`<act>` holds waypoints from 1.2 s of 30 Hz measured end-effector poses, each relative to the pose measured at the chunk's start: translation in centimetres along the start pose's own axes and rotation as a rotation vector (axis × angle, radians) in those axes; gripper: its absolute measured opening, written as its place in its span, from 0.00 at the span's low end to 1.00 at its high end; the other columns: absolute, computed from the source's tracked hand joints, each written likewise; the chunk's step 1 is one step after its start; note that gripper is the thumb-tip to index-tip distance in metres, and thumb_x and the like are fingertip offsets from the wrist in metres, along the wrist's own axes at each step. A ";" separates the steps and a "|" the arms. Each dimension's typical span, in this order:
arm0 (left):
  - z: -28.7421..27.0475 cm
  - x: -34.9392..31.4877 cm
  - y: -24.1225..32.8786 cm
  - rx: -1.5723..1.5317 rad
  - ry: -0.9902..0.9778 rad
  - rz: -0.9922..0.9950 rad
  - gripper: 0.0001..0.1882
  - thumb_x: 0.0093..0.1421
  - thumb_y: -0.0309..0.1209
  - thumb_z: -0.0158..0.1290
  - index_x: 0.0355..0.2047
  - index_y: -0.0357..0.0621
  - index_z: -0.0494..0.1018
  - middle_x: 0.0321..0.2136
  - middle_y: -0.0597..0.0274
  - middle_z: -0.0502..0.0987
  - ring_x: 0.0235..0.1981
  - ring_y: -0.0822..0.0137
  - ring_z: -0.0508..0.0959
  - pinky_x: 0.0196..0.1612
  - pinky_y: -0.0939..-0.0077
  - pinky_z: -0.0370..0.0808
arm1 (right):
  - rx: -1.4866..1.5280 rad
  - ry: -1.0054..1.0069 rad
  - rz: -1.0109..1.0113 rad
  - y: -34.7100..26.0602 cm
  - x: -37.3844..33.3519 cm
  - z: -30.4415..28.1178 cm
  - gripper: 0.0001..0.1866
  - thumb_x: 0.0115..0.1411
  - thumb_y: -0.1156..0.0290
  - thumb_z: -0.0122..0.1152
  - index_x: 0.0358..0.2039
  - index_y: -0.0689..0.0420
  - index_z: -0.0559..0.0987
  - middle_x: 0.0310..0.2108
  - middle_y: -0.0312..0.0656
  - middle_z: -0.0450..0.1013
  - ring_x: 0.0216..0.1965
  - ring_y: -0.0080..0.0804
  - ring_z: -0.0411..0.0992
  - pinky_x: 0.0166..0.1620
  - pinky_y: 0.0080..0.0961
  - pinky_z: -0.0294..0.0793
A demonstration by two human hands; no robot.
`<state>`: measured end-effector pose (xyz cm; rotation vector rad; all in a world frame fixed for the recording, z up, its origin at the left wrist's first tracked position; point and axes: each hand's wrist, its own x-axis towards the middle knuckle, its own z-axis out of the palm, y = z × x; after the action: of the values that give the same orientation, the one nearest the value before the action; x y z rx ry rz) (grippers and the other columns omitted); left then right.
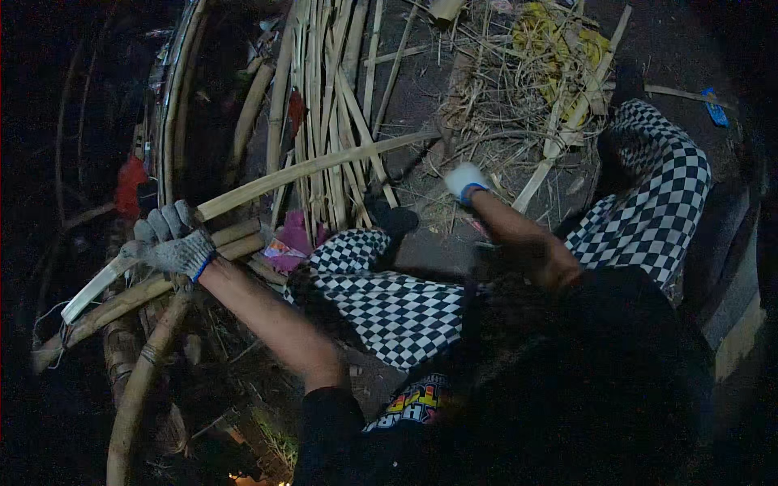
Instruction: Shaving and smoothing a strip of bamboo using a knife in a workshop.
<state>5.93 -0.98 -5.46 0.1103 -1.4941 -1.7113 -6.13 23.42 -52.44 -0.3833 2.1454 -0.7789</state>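
My left hand [172, 243], in a grey-white knit glove with a blue cuff, is closed around a long split bamboo strip [312, 168]. The strip slants up to the right from my fist, and its paler short end juts out at the lower left. My right hand [466, 180], in a white glove, is closed near the strip's far end, just below it. A dark shape by that hand may be a tool, but its kind cannot be made out. The glove there looks slightly blurred.
A bundle of bamboo strips [332, 97] lies ahead. Tangled shavings [506, 97] heap over yellow plastic [539, 32]. Thick bamboo poles [150, 381] stand at left. A purple wrapper [293, 241] lies by my checkered trouser leg [389, 312]; a blue packet [714, 108] is far right.
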 end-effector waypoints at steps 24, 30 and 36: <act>3.8 -2.7 2.2 0.226 0.229 0.085 0.27 0.63 0.55 0.38 0.11 0.59 0.52 0.08 0.75 0.49 0.09 0.74 0.48 0.14 0.77 0.48 | 0.170 0.118 -0.629 -14.1 -8.2 -3.2 0.15 0.56 0.59 0.51 0.35 0.58 0.75 0.26 0.56 0.75 0.32 0.55 0.75 0.37 0.48 0.75; 3.5 -1.7 0.3 0.040 -0.007 -0.017 0.28 0.65 0.56 0.36 0.13 0.57 0.55 0.09 0.74 0.50 0.09 0.75 0.47 0.15 0.77 0.47 | -0.196 -0.071 -0.129 -0.8 -0.1 -1.2 0.18 0.54 0.58 0.52 0.33 0.58 0.83 0.36 0.51 0.78 0.38 0.46 0.78 0.41 0.40 0.77; 2.8 -0.8 0.9 0.207 0.089 0.042 0.28 0.63 0.58 0.37 0.11 0.58 0.52 0.08 0.74 0.49 0.09 0.74 0.46 0.14 0.75 0.46 | 0.297 0.022 -0.494 -14.9 -6.7 -3.9 0.18 0.56 0.59 0.49 0.29 0.62 0.79 0.26 0.58 0.75 0.32 0.56 0.75 0.40 0.48 0.74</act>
<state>5.39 1.76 -4.25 0.2591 -1.5922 -1.4954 -4.77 17.01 -36.98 -0.7610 1.9312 -1.3628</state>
